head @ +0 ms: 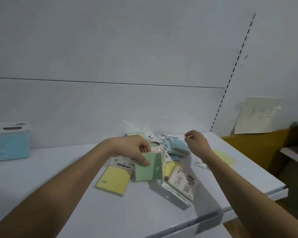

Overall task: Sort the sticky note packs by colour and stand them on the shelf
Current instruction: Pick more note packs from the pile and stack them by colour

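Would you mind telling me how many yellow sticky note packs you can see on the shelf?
3: one yellow pack lies left of the pile, another sits partly buried in the pile, a third lies behind the right forearm. More may be hidden.

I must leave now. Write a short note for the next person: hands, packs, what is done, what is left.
Left hand: holds a green pack above the pile.
Right hand: over the pile, fingers loosely curled, holds nothing.
Done: one blue pack stands at the shelf's left, against the back wall.
Left: yellow, blue and green packs lie mixed mid-shelf; one yellow pack lies at the right.
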The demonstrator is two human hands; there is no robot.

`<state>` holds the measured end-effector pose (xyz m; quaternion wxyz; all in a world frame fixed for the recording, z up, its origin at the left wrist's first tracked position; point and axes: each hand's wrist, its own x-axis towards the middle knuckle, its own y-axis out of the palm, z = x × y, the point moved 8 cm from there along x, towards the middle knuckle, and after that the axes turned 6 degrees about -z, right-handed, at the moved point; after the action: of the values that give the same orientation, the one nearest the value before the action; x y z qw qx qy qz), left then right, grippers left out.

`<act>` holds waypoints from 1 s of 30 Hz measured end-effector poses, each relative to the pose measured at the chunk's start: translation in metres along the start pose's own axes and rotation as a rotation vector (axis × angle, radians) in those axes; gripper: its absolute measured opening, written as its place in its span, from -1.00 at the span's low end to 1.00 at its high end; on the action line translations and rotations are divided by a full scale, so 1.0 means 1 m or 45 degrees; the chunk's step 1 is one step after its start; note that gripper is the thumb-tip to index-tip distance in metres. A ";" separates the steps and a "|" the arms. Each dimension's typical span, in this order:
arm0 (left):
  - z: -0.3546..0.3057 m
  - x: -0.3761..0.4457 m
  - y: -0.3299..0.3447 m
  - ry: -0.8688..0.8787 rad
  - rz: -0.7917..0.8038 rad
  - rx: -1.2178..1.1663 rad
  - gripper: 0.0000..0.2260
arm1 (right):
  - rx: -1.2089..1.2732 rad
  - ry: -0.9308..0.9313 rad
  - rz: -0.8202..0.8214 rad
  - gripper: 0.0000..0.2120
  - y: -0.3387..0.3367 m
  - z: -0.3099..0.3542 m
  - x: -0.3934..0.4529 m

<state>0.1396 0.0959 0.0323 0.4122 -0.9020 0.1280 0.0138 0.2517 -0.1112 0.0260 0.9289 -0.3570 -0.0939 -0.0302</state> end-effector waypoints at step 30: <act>0.013 0.042 0.021 -0.431 -1.439 -0.786 -0.86 | 1.239 0.205 0.313 -0.88 0.033 -0.034 0.040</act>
<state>0.1765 0.0830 0.0022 0.0931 -0.8923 -0.4410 -0.0268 0.3005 -0.1092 -0.0120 0.9886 0.1124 0.0176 0.0991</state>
